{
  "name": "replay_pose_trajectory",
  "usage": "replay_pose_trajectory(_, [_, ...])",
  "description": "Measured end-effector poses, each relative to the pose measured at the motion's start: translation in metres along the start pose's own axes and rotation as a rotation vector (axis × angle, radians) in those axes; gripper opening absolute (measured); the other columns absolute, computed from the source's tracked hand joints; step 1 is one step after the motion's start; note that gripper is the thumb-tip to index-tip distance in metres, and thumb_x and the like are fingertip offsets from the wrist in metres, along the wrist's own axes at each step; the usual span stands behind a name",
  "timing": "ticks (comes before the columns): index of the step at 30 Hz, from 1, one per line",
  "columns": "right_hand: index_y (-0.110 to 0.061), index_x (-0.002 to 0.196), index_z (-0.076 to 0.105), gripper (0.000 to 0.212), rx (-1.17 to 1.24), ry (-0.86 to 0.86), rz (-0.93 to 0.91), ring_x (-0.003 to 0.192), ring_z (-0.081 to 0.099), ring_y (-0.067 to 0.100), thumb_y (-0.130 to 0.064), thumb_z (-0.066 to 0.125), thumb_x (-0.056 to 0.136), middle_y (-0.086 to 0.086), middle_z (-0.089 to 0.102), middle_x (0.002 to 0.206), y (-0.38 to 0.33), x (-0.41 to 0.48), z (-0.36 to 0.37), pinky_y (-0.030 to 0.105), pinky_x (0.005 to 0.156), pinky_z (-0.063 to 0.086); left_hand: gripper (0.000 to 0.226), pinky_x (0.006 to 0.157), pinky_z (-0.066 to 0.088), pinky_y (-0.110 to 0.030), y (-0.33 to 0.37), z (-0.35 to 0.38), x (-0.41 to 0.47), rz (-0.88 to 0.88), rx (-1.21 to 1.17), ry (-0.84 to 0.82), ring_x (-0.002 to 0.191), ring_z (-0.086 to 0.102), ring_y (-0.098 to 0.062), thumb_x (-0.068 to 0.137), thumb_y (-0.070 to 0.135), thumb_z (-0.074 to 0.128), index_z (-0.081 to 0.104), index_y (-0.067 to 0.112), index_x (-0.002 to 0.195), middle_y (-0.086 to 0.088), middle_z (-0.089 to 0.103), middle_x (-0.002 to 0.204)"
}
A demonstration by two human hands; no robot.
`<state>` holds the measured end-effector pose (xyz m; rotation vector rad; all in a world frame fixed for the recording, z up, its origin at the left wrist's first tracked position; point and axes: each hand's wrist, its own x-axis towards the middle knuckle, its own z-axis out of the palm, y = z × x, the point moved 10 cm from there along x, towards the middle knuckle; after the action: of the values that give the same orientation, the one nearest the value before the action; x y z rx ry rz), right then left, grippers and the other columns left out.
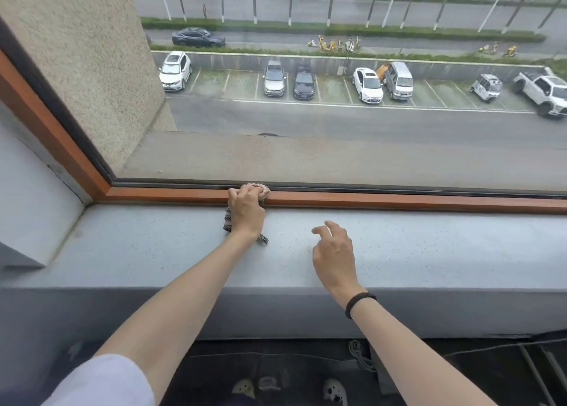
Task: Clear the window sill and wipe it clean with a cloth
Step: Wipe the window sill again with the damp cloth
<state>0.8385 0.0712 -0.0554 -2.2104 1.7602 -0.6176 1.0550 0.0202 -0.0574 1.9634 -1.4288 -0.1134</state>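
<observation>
The grey window sill (429,246) runs across the view under a wooden frame rail (399,201). My left hand (245,209) is shut on a patterned cloth (260,188), pressing it against the wooden rail at the base of the glass. Parts of the cloth stick out past my fingers and hang below my wrist onto the sill. My right hand (334,252) hovers just over the sill to the right of the left hand, fingers apart and holding nothing. A dark band sits on that wrist.
The window glass (337,114) stands right behind the rail, with a car park outside. The grey side wall (33,197) closes the sill's left end. Below the sill's front edge, cables (362,359) lie on a dark floor near my shoes.
</observation>
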Motion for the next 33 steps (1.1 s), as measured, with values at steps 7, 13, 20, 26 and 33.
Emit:
replay_pose_trajectory(7, [-0.003,0.115,0.062,0.035,-0.002,0.026,0.008,0.12,0.046,0.029,0.004,0.048,0.084,0.015,0.054,0.126,0.025,0.015,-0.019,0.035,0.102,0.033,0.031,0.097,0.049,-0.036,0.076,0.051,-0.014,0.061,-0.505,-0.434,0.104,0.065,-0.021,0.083,-0.012,0.048,0.072,0.002,0.097,-0.009,0.071,0.105])
replay_pose_trajectory(13, [-0.006,0.116,0.061,0.036,0.036,0.014,0.024,0.115,0.048,0.024,0.004,0.046,0.085,0.008,0.057,0.121,0.039,0.023,-0.02,0.03,0.098,0.033,0.038,0.096,0.046,-0.034,-0.012,-0.017,-0.004,-0.191,-0.338,-0.002,0.102,0.063,-0.021,0.084,-0.012,0.045,0.071,0.006,0.106,-0.004,0.069,0.108])
replay_pose_trajectory(20, [-0.007,0.118,0.059,0.035,0.017,-0.037,0.03,0.119,0.045,0.023,0.001,0.045,0.086,0.007,0.054,0.125,0.074,0.018,-0.022,0.029,0.102,0.031,0.042,0.088,0.029,-0.031,0.048,0.034,-0.001,-0.176,-0.101,0.009,0.103,0.054,-0.03,0.081,-0.012,0.042,0.068,0.008,0.107,-0.012,0.067,0.11])
replay_pose_trajectory(26, [-0.006,0.114,0.061,0.034,0.017,-0.017,0.081,0.113,0.049,0.025,0.002,0.047,0.084,0.008,0.057,0.12,0.109,0.017,-0.037,0.031,0.098,0.034,0.052,0.084,0.03,-0.025,0.127,0.099,-0.011,-0.053,-0.088,-0.141,0.1,0.051,-0.027,0.074,-0.013,0.04,0.068,0.017,0.105,-0.002,0.065,0.109])
replay_pose_trajectory(33, [-0.006,0.113,0.06,0.032,0.04,-0.055,0.057,0.109,0.049,0.024,0.001,0.045,0.086,0.007,0.058,0.117,0.106,0.025,-0.031,0.029,0.096,0.033,0.028,0.096,0.047,-0.022,0.13,0.077,-0.017,-0.146,-0.724,-0.412,0.103,0.06,-0.021,0.09,-0.015,0.045,0.06,-0.01,0.112,-0.011,0.062,0.108])
